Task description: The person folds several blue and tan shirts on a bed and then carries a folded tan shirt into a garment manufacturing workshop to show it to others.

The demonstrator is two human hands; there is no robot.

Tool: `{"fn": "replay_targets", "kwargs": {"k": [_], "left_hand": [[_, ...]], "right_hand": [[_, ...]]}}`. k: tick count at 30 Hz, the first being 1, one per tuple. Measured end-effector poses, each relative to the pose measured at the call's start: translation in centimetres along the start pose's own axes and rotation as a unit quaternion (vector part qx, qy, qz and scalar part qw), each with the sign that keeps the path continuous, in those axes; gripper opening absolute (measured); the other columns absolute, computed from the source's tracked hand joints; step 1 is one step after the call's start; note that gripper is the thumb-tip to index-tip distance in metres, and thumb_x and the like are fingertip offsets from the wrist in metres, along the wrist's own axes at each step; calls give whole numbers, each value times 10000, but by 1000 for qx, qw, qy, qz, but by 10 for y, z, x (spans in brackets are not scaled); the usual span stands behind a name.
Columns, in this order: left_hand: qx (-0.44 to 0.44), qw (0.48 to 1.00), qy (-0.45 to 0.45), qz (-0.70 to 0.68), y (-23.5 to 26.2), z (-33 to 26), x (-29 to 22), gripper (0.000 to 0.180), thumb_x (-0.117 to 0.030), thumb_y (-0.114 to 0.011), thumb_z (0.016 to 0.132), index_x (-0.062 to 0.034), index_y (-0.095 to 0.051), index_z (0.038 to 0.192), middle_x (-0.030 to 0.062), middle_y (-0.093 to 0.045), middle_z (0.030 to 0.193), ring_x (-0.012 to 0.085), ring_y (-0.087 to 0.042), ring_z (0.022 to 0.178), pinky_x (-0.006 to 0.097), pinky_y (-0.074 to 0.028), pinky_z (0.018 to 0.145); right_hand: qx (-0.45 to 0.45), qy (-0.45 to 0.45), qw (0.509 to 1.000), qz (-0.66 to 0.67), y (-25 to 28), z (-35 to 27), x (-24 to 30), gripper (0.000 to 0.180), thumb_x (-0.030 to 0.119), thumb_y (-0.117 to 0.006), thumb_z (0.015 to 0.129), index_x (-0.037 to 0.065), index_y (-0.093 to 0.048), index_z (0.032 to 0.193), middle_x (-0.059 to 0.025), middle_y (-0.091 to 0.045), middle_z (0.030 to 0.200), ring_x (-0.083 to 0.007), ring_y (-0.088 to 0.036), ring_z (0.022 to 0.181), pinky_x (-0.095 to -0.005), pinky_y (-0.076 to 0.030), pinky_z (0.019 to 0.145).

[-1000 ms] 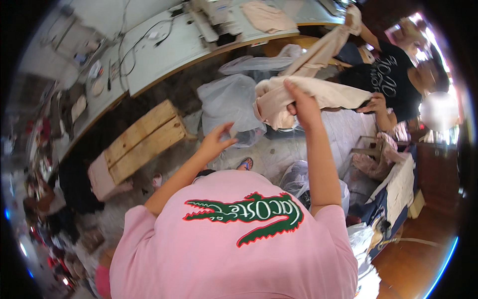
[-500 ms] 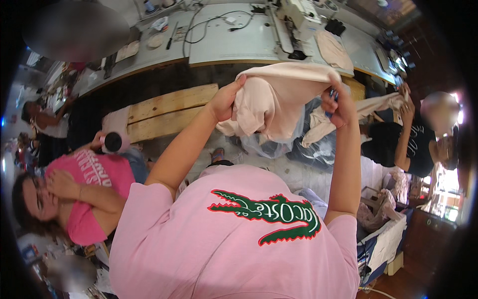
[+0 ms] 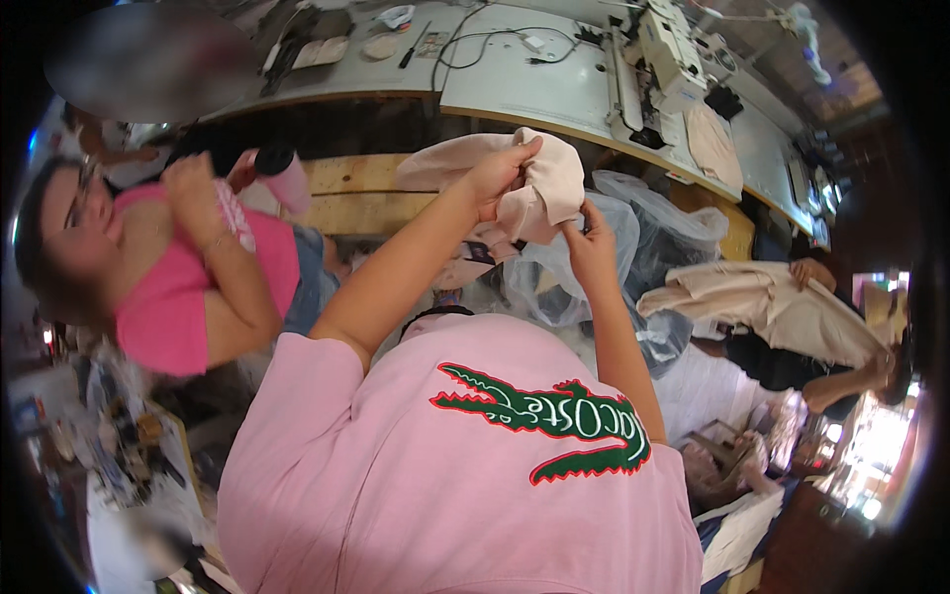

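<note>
A pale beige piece of fabric (image 3: 547,186) is bunched between my hands, in front of my chest. My left hand (image 3: 503,180) is closed around its middle, and one part trails off to the left behind that hand. At its lower right edge my right hand (image 3: 592,244) pinches the cloth between thumb and fingers. Whether that hand also holds the small blue tool seen earlier cannot be made out. Below and beyond the cloth lie clear plastic bags (image 3: 564,282).
A white work table (image 3: 524,89) with a sewing machine (image 3: 673,59) and cables runs along the far side. A wooden bench (image 3: 356,193) stands before it. A person in pink (image 3: 218,267) sits at left, holding a tumbler. At right another person handles beige cloth (image 3: 762,297).
The fabric, spread wide between my hands before, is now gathered smaller. My right hand has come down and left, closer to my left hand. My view has shifted toward the left.
</note>
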State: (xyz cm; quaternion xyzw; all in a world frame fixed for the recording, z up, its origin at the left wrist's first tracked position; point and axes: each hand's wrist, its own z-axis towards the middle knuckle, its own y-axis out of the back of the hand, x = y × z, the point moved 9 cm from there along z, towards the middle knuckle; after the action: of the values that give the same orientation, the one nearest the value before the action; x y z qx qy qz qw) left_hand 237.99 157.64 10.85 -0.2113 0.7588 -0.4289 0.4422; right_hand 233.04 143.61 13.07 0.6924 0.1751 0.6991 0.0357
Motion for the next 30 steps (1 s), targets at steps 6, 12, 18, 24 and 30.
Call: {"fn": "replay_targets", "kwargs": {"k": [6,12,18,24,30], "left_hand": [[-69,992,6,102,25,-81,67,511,-373,-693,952,-43,-569,1322,119,-679,1226,207,-657,1131,372,-532,986],[-117,863,143,470,103,-221,203,505,-293,-748,897,-72,-623,1334,59,-673,1262,187,-606,1121,331,-455,992],[-420,894,-38,149,177,-430,211,390,-314,-680,969,-8,-656,1210,87,-702,1147,170,-652,1039,321,-530,886],[-462,827,-316,-58,186,-599,172,386,-312,-632,1008,10,-616,1220,110,-709,1115,219,-718,956,391,-599,837],[-452,775,-427,-109,192,-709,112,350,-260,-599,1023,2,-598,1255,119,-700,1157,226,-710,1014,376,-592,879]], "right_hand": [[245,31,965,-85,-17,-42,-8,225,90,-587,938,-26,-682,1106,-30,-673,861,-93,-546,768,-274,-474,707],[444,-118,887,-34,-91,-140,-91,219,138,-594,914,-53,-673,987,-65,-639,781,-131,-563,716,-298,-466,639],[572,69,800,-165,-218,-194,-79,247,186,-633,924,-33,-700,1016,-174,-705,794,-177,-637,718,-349,-493,668],[650,151,733,-133,-354,-272,20,299,231,-761,876,5,-735,1070,-133,-739,840,-159,-649,739,-323,-499,692],[712,164,679,-74,-488,-359,89,552,325,-855,767,13,-701,1195,-70,-741,1035,-141,-634,805,-277,-493,748]]}}
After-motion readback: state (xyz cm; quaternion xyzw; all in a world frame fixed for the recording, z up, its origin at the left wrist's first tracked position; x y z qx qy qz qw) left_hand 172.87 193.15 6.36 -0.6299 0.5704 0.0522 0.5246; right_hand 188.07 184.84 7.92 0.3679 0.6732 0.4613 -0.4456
